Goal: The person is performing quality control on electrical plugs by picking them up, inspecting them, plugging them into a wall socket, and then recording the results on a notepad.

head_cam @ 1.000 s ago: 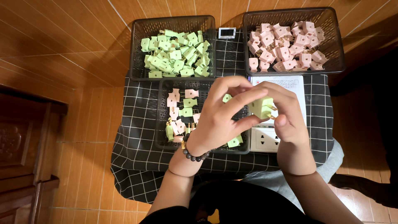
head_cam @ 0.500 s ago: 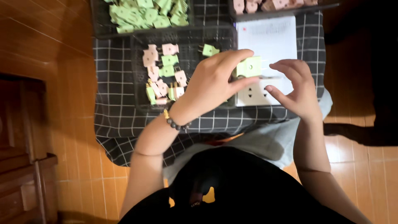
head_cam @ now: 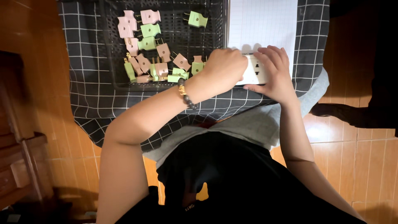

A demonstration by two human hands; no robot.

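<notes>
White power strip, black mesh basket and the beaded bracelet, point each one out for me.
White power strip point(head_cam: 258, 74), head view, on its socket face between the two hands.
Black mesh basket point(head_cam: 108, 62), head view, on its left wall.
Beaded bracelet point(head_cam: 186, 94), head view, on the beads across the left wrist.

The person wears a black top with short sleeves; both forearms are bare. On the lower part of the top there is small light lettering, too small to read. Around the wrist of the left hand point(head_cam: 226, 66) sits a bracelet point(head_cam: 185, 94) of dark round beads with some golden beads between them. The right hand point(head_cam: 273, 72) has no ring and no bracelet. Light grey fabric covers the lap.
</notes>
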